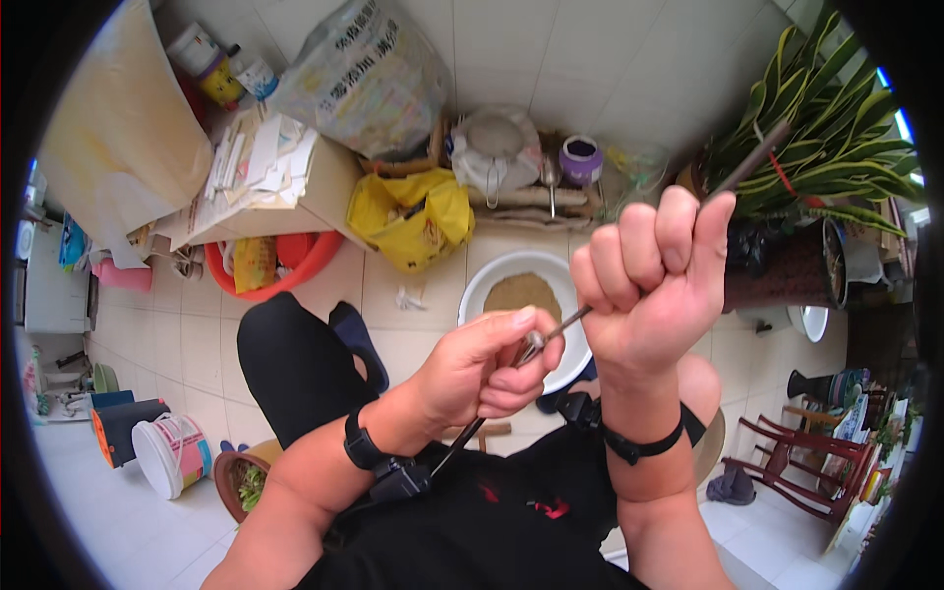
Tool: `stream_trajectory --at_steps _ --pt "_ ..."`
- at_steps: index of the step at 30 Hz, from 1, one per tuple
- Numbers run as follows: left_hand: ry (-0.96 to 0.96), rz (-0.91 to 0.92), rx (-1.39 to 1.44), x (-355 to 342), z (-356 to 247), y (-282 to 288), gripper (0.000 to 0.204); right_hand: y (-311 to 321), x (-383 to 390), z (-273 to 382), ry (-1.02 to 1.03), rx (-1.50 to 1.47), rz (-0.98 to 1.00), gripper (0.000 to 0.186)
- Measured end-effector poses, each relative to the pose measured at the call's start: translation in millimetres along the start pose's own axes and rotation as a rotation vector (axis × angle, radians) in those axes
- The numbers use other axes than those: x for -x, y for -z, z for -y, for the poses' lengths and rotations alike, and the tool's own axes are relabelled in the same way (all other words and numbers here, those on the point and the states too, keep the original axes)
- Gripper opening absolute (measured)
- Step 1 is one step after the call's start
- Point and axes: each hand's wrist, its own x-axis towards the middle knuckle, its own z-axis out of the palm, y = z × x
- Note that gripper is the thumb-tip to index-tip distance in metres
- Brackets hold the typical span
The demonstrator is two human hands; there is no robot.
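Observation:
A long thin dark rod (568, 322) runs slantwise from near my black shirt up to the far right. My left hand (492, 364) is closed round its lower part. Between that hand's thumb and fingers shows a small shiny metal piece (534, 340), its kind unclear. My right hand (649, 275) makes a fist round the rod higher up. Beyond the fist a thicker dark end (755, 160) sticks out; the grip hides how the two parts join. Below and behind the hands stands a white basin (475, 287) holding brown, grainy material (521, 295).
A yellow bag (418, 221), a red tub (320, 261) and a big plastic sack (379, 84) stand along the far wall. At right are a potted plant (826, 147) and a wooden chair (801, 467). A white bucket (169, 457) and a plant pot (234, 487) sit at left.

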Motion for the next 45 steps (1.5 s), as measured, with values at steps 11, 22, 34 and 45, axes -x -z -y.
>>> stream_trajectory --at_steps 11,22,34,45 --pt "-0.052 0.001 -0.08 9.6 -6.3 1.1 0.033 -19.3 7.0 9.0 0.119 0.079 0.087 0.057" --pt "-0.053 -0.031 -0.157 7.8 -14.8 -3.6 0.031 -15.0 1.8 17.7 0.155 0.09 0.207 0.052" --pt "0.005 -0.079 -0.094 2.0 -3.8 -15.1 0.043 1.6 1.6 11.0 0.046 0.076 0.314 0.051" --pt "-0.014 -0.216 -0.193 6.3 9.5 -25.3 0.035 0.7 2.5 0.4 -0.105 0.08 0.319 0.05"
